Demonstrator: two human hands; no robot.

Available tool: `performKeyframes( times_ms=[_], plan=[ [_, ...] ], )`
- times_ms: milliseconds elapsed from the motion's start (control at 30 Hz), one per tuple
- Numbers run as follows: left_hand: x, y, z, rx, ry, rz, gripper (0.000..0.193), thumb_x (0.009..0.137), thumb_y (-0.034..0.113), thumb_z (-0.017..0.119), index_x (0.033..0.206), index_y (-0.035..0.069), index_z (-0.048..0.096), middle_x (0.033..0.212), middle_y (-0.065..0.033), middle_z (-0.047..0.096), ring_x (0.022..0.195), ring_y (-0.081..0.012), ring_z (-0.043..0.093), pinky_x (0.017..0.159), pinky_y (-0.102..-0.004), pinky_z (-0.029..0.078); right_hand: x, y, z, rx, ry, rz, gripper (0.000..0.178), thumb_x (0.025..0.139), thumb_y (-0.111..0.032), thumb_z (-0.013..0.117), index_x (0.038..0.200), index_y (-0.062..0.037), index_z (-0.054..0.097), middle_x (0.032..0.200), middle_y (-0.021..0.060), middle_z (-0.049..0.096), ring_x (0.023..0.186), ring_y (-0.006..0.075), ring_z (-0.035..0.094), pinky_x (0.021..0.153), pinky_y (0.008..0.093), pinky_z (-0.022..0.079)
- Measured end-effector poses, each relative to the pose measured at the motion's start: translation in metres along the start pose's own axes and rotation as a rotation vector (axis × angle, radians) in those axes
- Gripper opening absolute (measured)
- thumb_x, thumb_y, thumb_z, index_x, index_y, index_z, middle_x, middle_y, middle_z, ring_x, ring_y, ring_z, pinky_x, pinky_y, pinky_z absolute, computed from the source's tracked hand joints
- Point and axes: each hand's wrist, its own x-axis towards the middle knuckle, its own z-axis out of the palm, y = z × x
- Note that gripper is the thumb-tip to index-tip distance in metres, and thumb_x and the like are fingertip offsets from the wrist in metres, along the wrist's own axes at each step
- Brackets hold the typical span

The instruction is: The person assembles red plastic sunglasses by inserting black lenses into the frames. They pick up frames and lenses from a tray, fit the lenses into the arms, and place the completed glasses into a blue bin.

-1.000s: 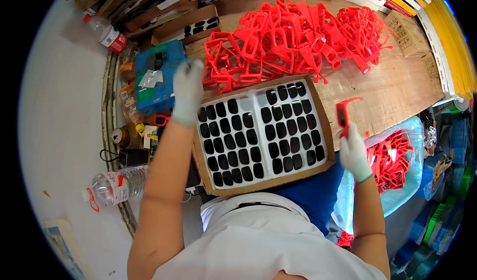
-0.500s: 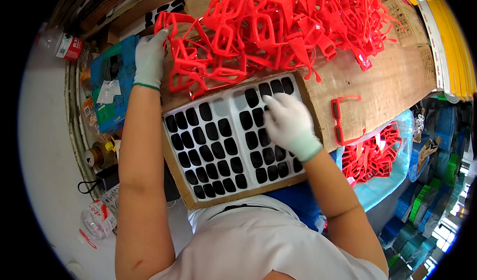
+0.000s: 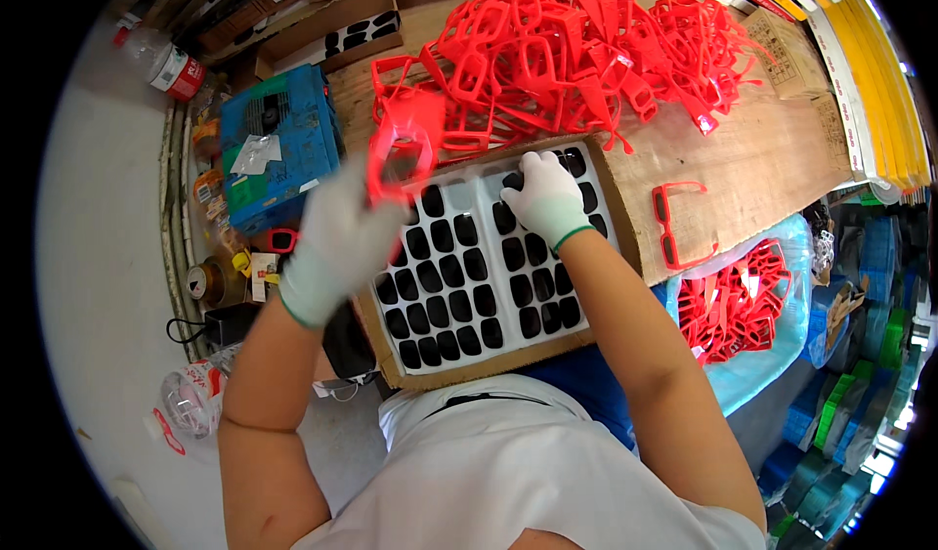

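Observation:
My left hand, in a white glove and smeared by motion, is closed on a red eyeglass frame above the left side of the lens box. The cardboard box holds a white tray with rows of dark lenses. Over the tray's upper right part, my gloved right hand has its fingertips pressed down together at a dark lens; whether they grip it is hidden. Behind the box lies a large tangled heap of red frames.
One pair of red glasses lies on the wooden table to the right. Beside it hangs a blue plastic-lined container full of red frames. A blue machine stands at left, near a plastic bottle and another lens box.
My left hand has drawn a red frame from the heap toward me, over the box. My right hand has shifted slightly up the tray. The view has shifted a little.

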Motion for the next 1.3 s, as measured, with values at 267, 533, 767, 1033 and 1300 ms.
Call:
performKeyframes(
  times_ms=[267, 533, 767, 1033, 1300],
  plan=[
    [-0.140, 0.000, 0.017, -0.493, -0.343, -0.267, 0.037, 0.088, 0.007, 0.051, 0.124, -0.003, 0.051, 0.107, -0.0162, 0.062, 0.087, -0.0202, 0.063, 0.080, -0.0339, 0.051, -0.077, 0.009, -0.006, 0.260, 0.096, -0.448, 0.018, 0.090, -0.019, 0.067, 0.091, -0.0033, 0.059, 0.087, 0.0174, 0.064, 0.088, 0.0392, 0.064, 0.077, 0.0464, 0.051],
    [-0.165, 0.020, 0.064, -0.449, -0.263, -0.261, 0.031, 0.099, 0.013, 0.044, 0.123, -0.006, 0.039, 0.085, -0.0121, 0.061, 0.069, -0.0154, 0.062, 0.062, -0.0297, 0.052, -0.226, -0.034, -0.020, 0.944, 0.221, -0.574, 0.032, 0.086, 0.000, 0.071, 0.118, -0.0017, 0.065, 0.085, 0.0082, 0.067, 0.071, 0.0134, 0.066, 0.066, 0.0272, 0.053],
    [-0.158, 0.038, 0.077, -0.264, -0.263, -0.094, 0.027, 0.105, 0.018, 0.045, 0.114, -0.007, 0.045, 0.071, -0.0096, 0.062, 0.061, -0.0178, 0.064, 0.059, -0.0323, 0.053, -0.233, -0.032, -0.026, 0.914, 0.380, -0.610, 0.022, 0.083, 0.002, 0.072, 0.104, -0.0039, 0.069, 0.082, 0.0095, 0.063, 0.070, 0.0166, 0.064, 0.062, 0.0282, 0.050],
    [-0.164, 0.049, 0.066, -0.407, -0.474, -0.162, 0.031, 0.107, 0.020, 0.043, 0.123, -0.006, 0.046, 0.091, -0.0101, 0.066, 0.076, -0.0159, 0.066, 0.070, -0.0320, 0.055, -0.236, -0.013, -0.028, 1.440, -0.343, -0.276, 0.033, 0.099, -0.026, 0.061, 0.113, 0.0042, 0.067, 0.094, 0.0041, 0.068, 0.086, 0.0089, 0.062, 0.079, 0.0272, 0.055],
    [-0.170, 0.052, 0.080, -0.474, -0.460, -0.193, 0.030, 0.103, 0.011, 0.037, 0.126, -0.007, 0.046, 0.096, -0.0143, 0.065, 0.092, -0.0249, 0.070, 0.082, -0.0377, 0.057, -0.242, -0.003, -0.030, 1.581, -0.299, -0.236, 0.028, 0.096, -0.020, 0.065, 0.107, 0.0060, 0.069, 0.092, 0.0067, 0.072, 0.083, 0.0104, 0.064, 0.077, 0.0277, 0.054]
  ],
)
